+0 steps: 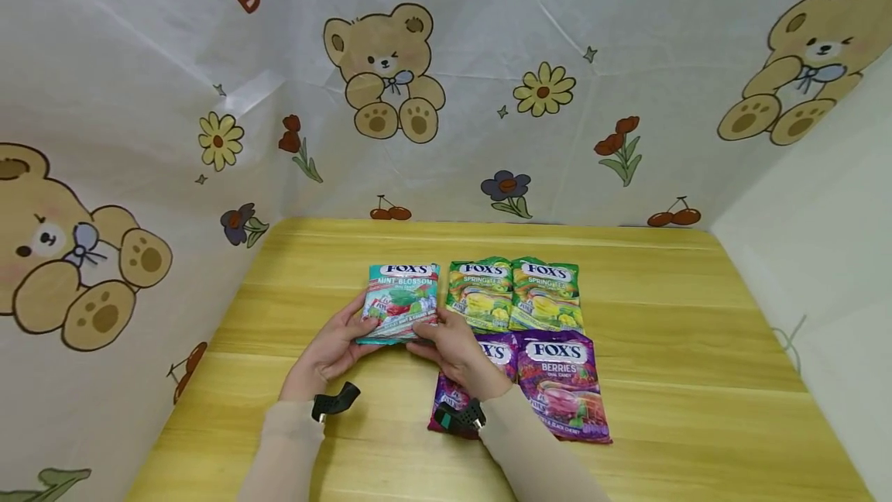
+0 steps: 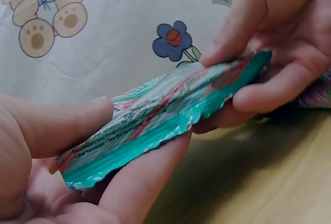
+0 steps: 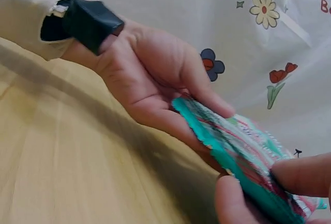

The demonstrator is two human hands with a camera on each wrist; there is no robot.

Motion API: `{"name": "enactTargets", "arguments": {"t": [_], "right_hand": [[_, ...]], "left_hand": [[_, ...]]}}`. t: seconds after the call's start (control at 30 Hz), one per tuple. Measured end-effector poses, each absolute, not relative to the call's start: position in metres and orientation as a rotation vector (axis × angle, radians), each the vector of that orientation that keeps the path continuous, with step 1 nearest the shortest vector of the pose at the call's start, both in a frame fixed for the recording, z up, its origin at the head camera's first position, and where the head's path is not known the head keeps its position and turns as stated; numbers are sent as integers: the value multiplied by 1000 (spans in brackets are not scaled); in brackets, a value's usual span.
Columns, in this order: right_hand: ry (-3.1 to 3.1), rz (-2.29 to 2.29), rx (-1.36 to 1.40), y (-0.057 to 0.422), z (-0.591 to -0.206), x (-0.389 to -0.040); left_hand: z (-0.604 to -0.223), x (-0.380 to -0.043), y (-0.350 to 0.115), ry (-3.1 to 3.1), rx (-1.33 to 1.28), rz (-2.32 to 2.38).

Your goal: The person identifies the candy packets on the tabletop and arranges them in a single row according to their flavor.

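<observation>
Both hands hold a teal bag of Fox's Mint Blossom candy (image 1: 402,302) by its lower corners, with thumbs on its front and fingers underneath. The left hand (image 1: 339,343) grips its left side and the right hand (image 1: 456,351) its right side. Seen from the left wrist, the bag's crimped teal edge (image 2: 150,149) is tilted and lifted off the table. Just right of the bag lie two green Spring Tea candy bags (image 1: 481,297) side by side. Below them are two purple Berries candy bags (image 1: 563,386), the left one partly hidden by the right hand and wrist.
The bags lie on a yellow wood-grain table (image 1: 669,362). Behind and to the left hangs a white cloth (image 1: 474,14) printed with bears and flowers. At the right stands a plain white wall (image 1: 822,254). Black cameras (image 1: 334,401) are strapped to the wrists.
</observation>
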State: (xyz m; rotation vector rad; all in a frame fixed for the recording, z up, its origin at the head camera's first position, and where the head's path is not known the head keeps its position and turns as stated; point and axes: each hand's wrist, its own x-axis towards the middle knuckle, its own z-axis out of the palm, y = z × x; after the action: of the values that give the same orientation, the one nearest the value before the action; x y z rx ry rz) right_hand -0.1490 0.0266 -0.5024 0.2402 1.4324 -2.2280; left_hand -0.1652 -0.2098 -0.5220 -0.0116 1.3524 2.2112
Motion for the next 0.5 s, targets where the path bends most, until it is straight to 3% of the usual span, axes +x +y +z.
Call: {"name": "enactTargets", "arguments": {"t": [0.5], "right_hand": [[1378, -2344, 244, 5, -495, -183]], "left_hand": [[-510, -193, -217, 1177, -52, 2419]]}}
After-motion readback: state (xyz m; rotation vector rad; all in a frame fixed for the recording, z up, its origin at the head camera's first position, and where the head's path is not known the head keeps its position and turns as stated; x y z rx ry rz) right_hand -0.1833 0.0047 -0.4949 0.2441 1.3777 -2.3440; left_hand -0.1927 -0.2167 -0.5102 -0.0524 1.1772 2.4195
